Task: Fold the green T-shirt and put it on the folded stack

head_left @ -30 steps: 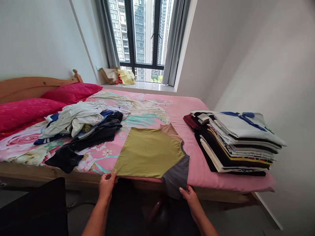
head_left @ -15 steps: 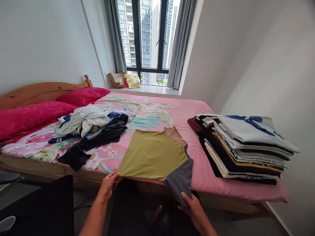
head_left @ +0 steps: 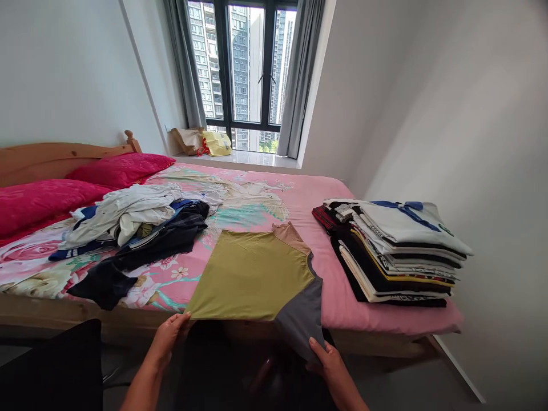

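Note:
An olive-green T-shirt (head_left: 252, 277) with one grey and one tan sleeve lies spread sideways at the near edge of the bed (head_left: 334, 188). My left hand (head_left: 169, 334) pinches its near bottom corner, at the left. The grey sleeve hangs over the bed's edge, and my right hand (head_left: 323, 354) grips its end with the thumb on top. The shirt's neckline faces right. The fingers under the cloth are partly hidden.
To the left lies a loose heap of clothes (head_left: 141, 217), white and dark. A tall stack of folded clothes (head_left: 398, 257) stands on the right. Red pillows (head_left: 120, 170) rest by the wooden headboard (head_left: 55, 162). A black chair-like shape (head_left: 55, 365) is at lower left.
The view has turned slightly right, so everything sits further left. My left hand still holds the hem corner and my right hand the grey sleeve; the shirt looks slightly more stretched.

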{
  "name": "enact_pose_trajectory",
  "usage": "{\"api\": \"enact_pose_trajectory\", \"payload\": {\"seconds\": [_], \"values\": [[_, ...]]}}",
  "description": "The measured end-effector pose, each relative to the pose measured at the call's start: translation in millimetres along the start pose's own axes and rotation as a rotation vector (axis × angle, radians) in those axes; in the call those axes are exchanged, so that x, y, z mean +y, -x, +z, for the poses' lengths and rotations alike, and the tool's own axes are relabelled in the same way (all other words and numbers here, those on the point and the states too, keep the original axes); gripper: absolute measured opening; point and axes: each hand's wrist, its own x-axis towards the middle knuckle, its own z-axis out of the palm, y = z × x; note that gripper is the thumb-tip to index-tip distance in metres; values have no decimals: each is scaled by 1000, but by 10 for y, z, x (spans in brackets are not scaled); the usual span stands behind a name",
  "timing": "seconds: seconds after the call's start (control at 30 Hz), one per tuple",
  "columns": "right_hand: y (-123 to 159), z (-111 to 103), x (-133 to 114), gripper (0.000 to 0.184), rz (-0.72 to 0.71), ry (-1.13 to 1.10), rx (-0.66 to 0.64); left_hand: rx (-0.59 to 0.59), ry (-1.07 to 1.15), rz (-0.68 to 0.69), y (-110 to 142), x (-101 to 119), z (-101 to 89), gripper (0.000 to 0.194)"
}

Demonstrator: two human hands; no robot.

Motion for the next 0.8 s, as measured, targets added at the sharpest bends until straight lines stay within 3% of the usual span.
{"api": "enact_pose_trajectory", "payload": {"seconds": [0.27,0.6,0.8], "values": [[187,-72,-27,52,51,32,-23,-73,3,-42,-5,-118,-176,34],[83,-76,-29,61,-26,166,-34,-76,-50,10,8,-79,-151,36],[144,5,-189,58,-33,170,-46,-70,-47,21,10,-56,-122,39]]}}
